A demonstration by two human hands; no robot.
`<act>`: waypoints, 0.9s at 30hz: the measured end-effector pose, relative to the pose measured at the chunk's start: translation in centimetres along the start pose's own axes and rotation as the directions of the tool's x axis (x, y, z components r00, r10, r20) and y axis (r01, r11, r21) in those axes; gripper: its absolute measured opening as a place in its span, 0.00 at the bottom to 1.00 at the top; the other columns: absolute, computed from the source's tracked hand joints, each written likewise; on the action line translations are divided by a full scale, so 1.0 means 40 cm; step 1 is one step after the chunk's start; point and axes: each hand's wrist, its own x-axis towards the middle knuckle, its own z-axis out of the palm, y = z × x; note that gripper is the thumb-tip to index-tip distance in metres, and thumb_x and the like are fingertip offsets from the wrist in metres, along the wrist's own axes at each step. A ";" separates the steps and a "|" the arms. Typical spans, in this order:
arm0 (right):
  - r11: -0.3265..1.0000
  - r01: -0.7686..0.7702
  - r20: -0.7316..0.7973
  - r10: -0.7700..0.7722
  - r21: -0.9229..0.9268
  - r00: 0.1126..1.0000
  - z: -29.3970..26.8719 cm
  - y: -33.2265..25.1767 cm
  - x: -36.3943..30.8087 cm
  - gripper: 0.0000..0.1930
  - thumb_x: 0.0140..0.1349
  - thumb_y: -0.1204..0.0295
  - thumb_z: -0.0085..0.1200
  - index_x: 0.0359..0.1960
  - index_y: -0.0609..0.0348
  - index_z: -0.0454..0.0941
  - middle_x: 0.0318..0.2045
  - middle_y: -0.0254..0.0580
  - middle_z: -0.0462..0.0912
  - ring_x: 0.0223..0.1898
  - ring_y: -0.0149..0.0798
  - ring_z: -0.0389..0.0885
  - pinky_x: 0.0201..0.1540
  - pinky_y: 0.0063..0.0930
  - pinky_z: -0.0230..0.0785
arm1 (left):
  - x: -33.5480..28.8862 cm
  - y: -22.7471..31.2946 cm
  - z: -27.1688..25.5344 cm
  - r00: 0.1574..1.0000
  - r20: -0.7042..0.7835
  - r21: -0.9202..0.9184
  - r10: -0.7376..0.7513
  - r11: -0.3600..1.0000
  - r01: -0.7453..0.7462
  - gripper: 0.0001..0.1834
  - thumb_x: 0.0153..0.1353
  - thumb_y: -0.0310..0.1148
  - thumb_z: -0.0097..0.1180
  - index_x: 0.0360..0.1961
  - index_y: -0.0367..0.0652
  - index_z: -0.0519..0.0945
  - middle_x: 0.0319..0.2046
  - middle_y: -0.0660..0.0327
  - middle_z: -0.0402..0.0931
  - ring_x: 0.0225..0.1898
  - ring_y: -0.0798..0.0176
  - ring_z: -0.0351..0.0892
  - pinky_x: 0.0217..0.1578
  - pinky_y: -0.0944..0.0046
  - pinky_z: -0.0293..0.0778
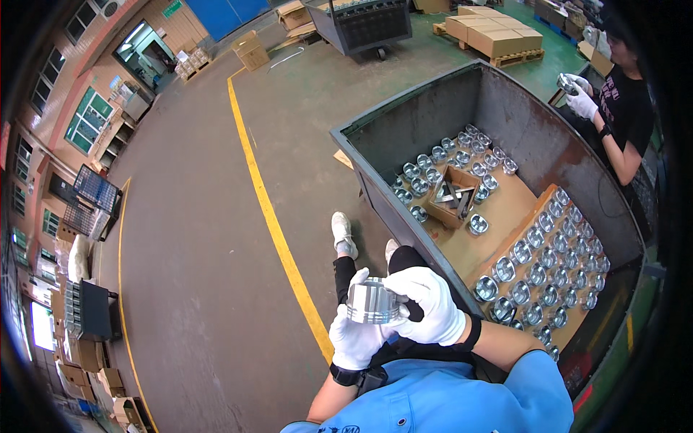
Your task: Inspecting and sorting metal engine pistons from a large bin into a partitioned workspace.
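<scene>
Both white-gloved hands grip one shiny grooved metal cylinder (373, 301) at chest height: left hand (354, 333) cradles it from below, right hand (431, 304) clasps its side. Beside them, a grey steel bin (419, 115) holds rows of matching metal cylinders (538, 274) on cardboard.

grey floor (195, 238), yellow line (271, 209) (curving), brick wall (65, 86)

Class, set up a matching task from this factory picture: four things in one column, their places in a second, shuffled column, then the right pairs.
1. shiny ribbed metal cylinder
2. small brown cardboard box
3. painted yellow floor line
4. stacked tan cartons

A. on a wooden pallet
B. left of the big grey metal bin
C. inside the bin
D. between the white-gloved left hand and right hand

1-D, 2-C, 3-B, 4-A
</scene>
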 end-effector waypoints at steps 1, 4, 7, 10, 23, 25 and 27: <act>1.000 -0.003 0.005 0.002 0.001 1.000 0.002 0.007 -0.001 0.26 0.48 0.68 0.68 0.50 0.61 0.77 0.43 0.49 0.80 0.42 0.50 0.81 0.46 0.39 0.75 | 0.002 -0.001 0.000 1.000 -0.003 -0.004 0.002 1.000 -0.002 0.42 0.59 0.52 0.61 0.71 0.55 0.58 0.61 0.47 0.66 0.52 0.33 0.74 0.49 0.39 0.76; 1.000 -0.026 -0.009 0.026 0.017 1.000 0.004 0.015 0.001 0.23 0.48 0.74 0.63 0.50 0.62 0.77 0.43 0.49 0.80 0.41 0.51 0.81 0.44 0.38 0.75 | 0.004 0.003 0.014 1.000 -0.017 0.150 0.017 0.989 -0.015 0.45 0.56 0.50 0.64 0.72 0.57 0.55 0.63 0.50 0.63 0.57 0.38 0.72 0.53 0.42 0.74; 1.000 -0.019 -0.014 0.019 0.005 1.000 0.001 0.017 0.003 0.23 0.49 0.74 0.63 0.50 0.62 0.77 0.42 0.49 0.80 0.41 0.51 0.81 0.44 0.39 0.75 | 0.003 0.004 0.025 0.999 -0.033 0.233 0.027 0.972 -0.019 0.48 0.53 0.47 0.66 0.72 0.58 0.54 0.64 0.51 0.63 0.60 0.43 0.70 0.55 0.43 0.72; 1.000 -0.014 -0.017 0.014 0.008 1.000 0.004 0.019 0.003 0.22 0.50 0.74 0.62 0.50 0.62 0.77 0.42 0.49 0.81 0.41 0.51 0.81 0.45 0.39 0.75 | 0.000 0.002 0.024 0.997 -0.032 0.308 0.069 0.950 -0.056 0.49 0.52 0.44 0.67 0.72 0.58 0.53 0.65 0.52 0.62 0.62 0.46 0.68 0.58 0.43 0.70; 0.999 -0.037 0.030 0.036 0.028 0.999 0.009 0.020 0.000 0.23 0.52 0.72 0.63 0.52 0.64 0.77 0.45 0.52 0.81 0.43 0.52 0.81 0.48 0.37 0.75 | -0.026 0.003 0.044 0.979 -0.097 0.408 0.179 0.905 -0.125 0.48 0.53 0.39 0.66 0.73 0.58 0.52 0.67 0.50 0.60 0.64 0.46 0.67 0.61 0.43 0.68; 0.999 -0.036 0.045 0.035 0.020 0.998 0.009 0.024 -0.003 0.25 0.51 0.72 0.64 0.53 0.64 0.76 0.45 0.53 0.81 0.44 0.52 0.81 0.49 0.37 0.74 | -0.032 0.005 0.029 0.962 -0.128 0.583 0.241 0.803 -0.123 0.52 0.51 0.39 0.70 0.73 0.56 0.51 0.65 0.51 0.62 0.63 0.48 0.68 0.60 0.46 0.70; 0.999 -0.038 0.040 0.037 0.023 0.999 0.013 0.024 -0.007 0.27 0.50 0.73 0.65 0.55 0.65 0.74 0.46 0.53 0.80 0.44 0.52 0.81 0.49 0.37 0.74 | -0.039 0.009 0.016 0.959 -0.039 0.698 0.282 0.694 -0.175 0.54 0.50 0.35 0.71 0.73 0.50 0.49 0.65 0.52 0.60 0.64 0.50 0.67 0.61 0.51 0.69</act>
